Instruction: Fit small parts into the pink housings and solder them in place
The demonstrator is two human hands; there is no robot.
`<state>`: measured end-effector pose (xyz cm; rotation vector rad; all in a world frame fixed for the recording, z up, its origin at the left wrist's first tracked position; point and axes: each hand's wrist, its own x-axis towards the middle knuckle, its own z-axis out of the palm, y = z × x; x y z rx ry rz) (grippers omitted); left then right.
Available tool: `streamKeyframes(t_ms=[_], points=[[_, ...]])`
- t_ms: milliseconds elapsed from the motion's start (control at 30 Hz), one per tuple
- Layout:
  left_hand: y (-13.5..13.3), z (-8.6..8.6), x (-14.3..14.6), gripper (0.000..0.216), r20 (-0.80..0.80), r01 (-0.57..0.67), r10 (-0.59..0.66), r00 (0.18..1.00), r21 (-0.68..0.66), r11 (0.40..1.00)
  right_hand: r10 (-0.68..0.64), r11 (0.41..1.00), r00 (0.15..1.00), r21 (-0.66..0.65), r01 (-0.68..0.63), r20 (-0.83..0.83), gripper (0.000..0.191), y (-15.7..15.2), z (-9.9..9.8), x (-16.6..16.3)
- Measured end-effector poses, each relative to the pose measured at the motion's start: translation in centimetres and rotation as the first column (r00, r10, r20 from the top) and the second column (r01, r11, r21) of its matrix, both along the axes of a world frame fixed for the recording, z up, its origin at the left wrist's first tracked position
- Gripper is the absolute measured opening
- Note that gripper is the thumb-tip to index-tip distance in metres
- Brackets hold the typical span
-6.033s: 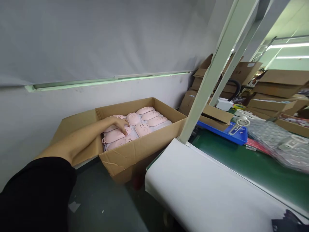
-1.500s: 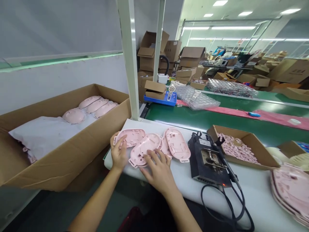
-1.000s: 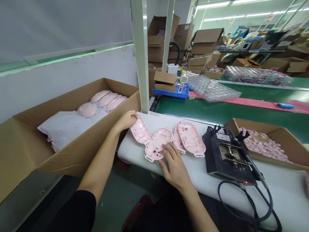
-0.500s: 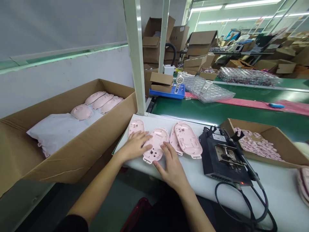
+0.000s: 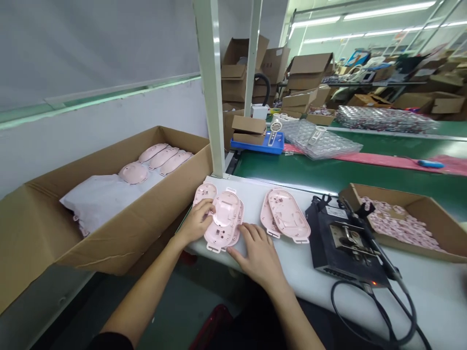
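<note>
We half-curl our left grip (image 5: 197,223) at the edge of the pink shells (image 5: 226,221), whether pinching we cannot tell, and spread our right grip (image 5: 260,256), clasping nothing, against their opposite side, seemingly to steady them from both flanks.

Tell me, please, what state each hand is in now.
Left hand: partly open, touching the pink plastic shells.
Right hand: open, at their right edge.
</note>
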<state>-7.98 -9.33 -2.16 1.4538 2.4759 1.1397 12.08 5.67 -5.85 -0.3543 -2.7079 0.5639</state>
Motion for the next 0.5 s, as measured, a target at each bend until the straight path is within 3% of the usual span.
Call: streamKeyframes(t_ms=[200, 300, 367, 433, 500], points=[[0.1, 0.4, 0.1, 0.013, 0.091, -0.122, 0.099, 0.991, 0.303, 0.945, -0.109, 0.994, 0.993, -0.017, 0.110, 0.056, 0.058, -1.0, 1.4, -1.9], [-0.2, 1.7, 1.0, 0.014, 0.129, -0.144, 0.100, 0.987, 0.400, 0.905, -0.115, 0.964, 0.991, -0.248, 0.095, -0.066, 0.050, -0.5, 2.0, -1.4], [-0.1, 2.3, 2.2, 0.014, 0.144, -0.119, 0.063, 0.988, 0.420, 0.900, -0.108, 0.841, 0.975, -0.541, -0.014, -0.193, 0.049, -0.3, 2.7, -0.5], [0.3, 2.5, 3.9, 0.012, 0.150, -0.073, 0.011, 0.989, 0.415, 0.907, -0.082, 0.613, 0.958, -0.772, -0.168, -0.273, 0.056, -0.3, 3.4, 0.5], [0.9, 2.4, 5.5, 0.018, 0.160, -0.033, -0.036, 0.986, 0.410, 0.911, -0.088, 0.425, 0.950, -0.874, -0.236, -0.300, 0.068, -0.3, 4.1, 1.4]])
